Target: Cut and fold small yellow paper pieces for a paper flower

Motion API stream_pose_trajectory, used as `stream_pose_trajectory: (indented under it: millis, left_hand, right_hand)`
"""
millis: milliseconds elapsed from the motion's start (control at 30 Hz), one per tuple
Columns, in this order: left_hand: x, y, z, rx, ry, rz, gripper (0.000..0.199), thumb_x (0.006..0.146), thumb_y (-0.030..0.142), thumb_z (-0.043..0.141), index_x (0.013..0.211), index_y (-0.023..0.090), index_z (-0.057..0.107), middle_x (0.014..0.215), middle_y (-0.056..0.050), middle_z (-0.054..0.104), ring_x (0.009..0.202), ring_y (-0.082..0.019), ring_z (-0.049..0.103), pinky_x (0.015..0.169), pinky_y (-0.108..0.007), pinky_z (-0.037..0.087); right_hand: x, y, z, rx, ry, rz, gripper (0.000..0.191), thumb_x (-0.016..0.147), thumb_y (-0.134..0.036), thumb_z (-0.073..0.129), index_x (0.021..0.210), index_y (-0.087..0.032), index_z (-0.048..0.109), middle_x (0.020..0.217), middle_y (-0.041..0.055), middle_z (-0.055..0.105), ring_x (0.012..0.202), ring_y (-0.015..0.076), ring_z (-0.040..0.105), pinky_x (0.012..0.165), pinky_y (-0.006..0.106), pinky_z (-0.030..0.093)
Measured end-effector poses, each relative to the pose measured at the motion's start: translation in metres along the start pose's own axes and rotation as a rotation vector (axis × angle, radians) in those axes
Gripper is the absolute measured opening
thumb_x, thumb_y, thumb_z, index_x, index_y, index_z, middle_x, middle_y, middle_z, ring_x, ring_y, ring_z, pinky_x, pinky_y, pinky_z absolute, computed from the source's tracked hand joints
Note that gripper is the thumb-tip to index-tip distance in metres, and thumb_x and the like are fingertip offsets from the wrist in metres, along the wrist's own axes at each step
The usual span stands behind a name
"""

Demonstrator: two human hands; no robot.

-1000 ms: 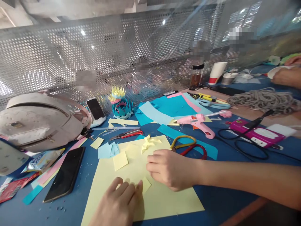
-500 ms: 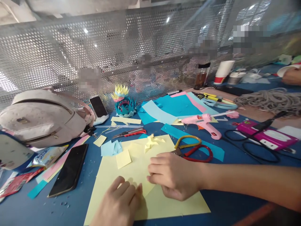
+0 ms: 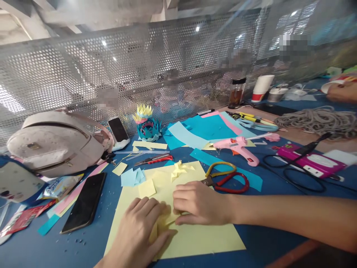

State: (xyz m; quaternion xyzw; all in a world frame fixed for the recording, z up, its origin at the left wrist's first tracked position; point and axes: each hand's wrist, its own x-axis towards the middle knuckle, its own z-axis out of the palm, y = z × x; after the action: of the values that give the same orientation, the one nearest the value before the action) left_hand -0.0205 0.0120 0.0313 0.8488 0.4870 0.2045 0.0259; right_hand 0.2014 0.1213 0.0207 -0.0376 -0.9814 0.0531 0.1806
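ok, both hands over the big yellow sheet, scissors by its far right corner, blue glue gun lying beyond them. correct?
Not quite: the glue gun is pink, not blue; the head view shows it. The rest holds: left hand and right hand over the big yellow sheet, scissors by its far right corner.

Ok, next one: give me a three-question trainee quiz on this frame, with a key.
1. Multiple choice: what colour are the handles of the scissors?
a) both blue
b) one yellow, one red
c) both black

2. True or false: in the picture, the backpack is to the right of the glue gun.

3. Fill in: the left hand and right hand are over a large, pale ____ sheet.

Key: 1. b; 2. false, it is to the left; 3. yellow.
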Motion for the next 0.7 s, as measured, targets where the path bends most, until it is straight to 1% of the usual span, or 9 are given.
stream_pose_trajectory:
  millis: [67, 167, 267, 367, 467, 567, 700]
  left_hand:
    - [0.004, -0.001, 0.005, -0.047, -0.015, -0.077, 0.015, 0.090, 0.032, 0.071, 0.096, 0.021, 0.063, 0.087, -0.002, 0.066, 0.077, -0.022, 0.063, 0.067, -0.033, 0.047]
    - [0.011, 0.000, 0.008, -0.083, -0.019, -0.140, 0.018, 0.083, 0.026, 0.078, 0.085, 0.020, 0.060, 0.079, 0.001, 0.064, 0.071, -0.019, 0.062, 0.064, -0.029, 0.045]
    - [0.016, 0.003, 0.005, -0.125, -0.022, -0.169, 0.019, 0.083, 0.029, 0.079, 0.086, 0.021, 0.062, 0.077, 0.003, 0.064, 0.071, -0.018, 0.063, 0.065, -0.028, 0.045]
    - [0.017, 0.004, 0.002, -0.152, -0.024, -0.175, 0.017, 0.085, 0.031, 0.078, 0.089, 0.021, 0.065, 0.077, 0.002, 0.064, 0.071, -0.018, 0.063, 0.064, -0.027, 0.045]
    - [0.016, 0.004, 0.002, -0.170, -0.026, -0.181, 0.017, 0.081, 0.029, 0.080, 0.088, 0.021, 0.066, 0.078, 0.001, 0.065, 0.071, -0.019, 0.062, 0.064, -0.027, 0.044]
    - [0.014, 0.002, 0.004, -0.205, -0.022, -0.199, 0.019, 0.078, 0.024, 0.081, 0.091, 0.022, 0.067, 0.081, 0.000, 0.065, 0.074, -0.020, 0.062, 0.066, -0.028, 0.044]
    - [0.012, -0.002, 0.008, -0.282, -0.008, -0.242, 0.015, 0.079, 0.016, 0.076, 0.089, 0.022, 0.067, 0.084, 0.000, 0.067, 0.080, -0.021, 0.063, 0.071, -0.030, 0.046]
  right_hand:
    - [0.000, 0.000, 0.001, 0.061, -0.002, 0.028, 0.039, 0.105, -0.049, 0.049, 0.088, -0.017, 0.062, 0.085, 0.0027, 0.065, 0.078, 0.0159, 0.053, 0.064, 0.028, 0.035]
    - [-0.001, 0.002, 0.003, 0.139, 0.011, 0.062, 0.040, 0.102, -0.052, 0.054, 0.089, -0.016, 0.064, 0.086, 0.0027, 0.067, 0.080, 0.0160, 0.056, 0.068, 0.028, 0.038]
    - [-0.001, 0.003, 0.001, 0.216, 0.038, 0.074, 0.041, 0.103, -0.051, 0.053, 0.088, -0.016, 0.067, 0.083, 0.0020, 0.068, 0.080, 0.0157, 0.057, 0.068, 0.027, 0.040]
    - [0.000, 0.004, -0.002, 0.278, 0.051, 0.057, 0.040, 0.106, -0.046, 0.048, 0.088, -0.017, 0.071, 0.080, 0.0016, 0.068, 0.080, 0.0154, 0.058, 0.069, 0.026, 0.042]
    - [0.000, 0.005, -0.003, 0.285, 0.037, 0.051, 0.034, 0.106, -0.039, 0.051, 0.089, -0.018, 0.072, 0.081, 0.0019, 0.069, 0.080, 0.0157, 0.058, 0.070, 0.026, 0.043]
    - [0.000, 0.004, -0.003, 0.289, 0.041, 0.107, 0.025, 0.103, -0.031, 0.057, 0.088, -0.017, 0.071, 0.078, 0.0020, 0.067, 0.078, 0.0160, 0.057, 0.070, 0.027, 0.044]
    - [0.002, -0.001, -0.005, 0.414, 0.103, 0.203, 0.021, 0.099, -0.024, 0.056, 0.083, -0.016, 0.065, 0.073, 0.0011, 0.063, 0.070, 0.0142, 0.054, 0.065, 0.026, 0.042]
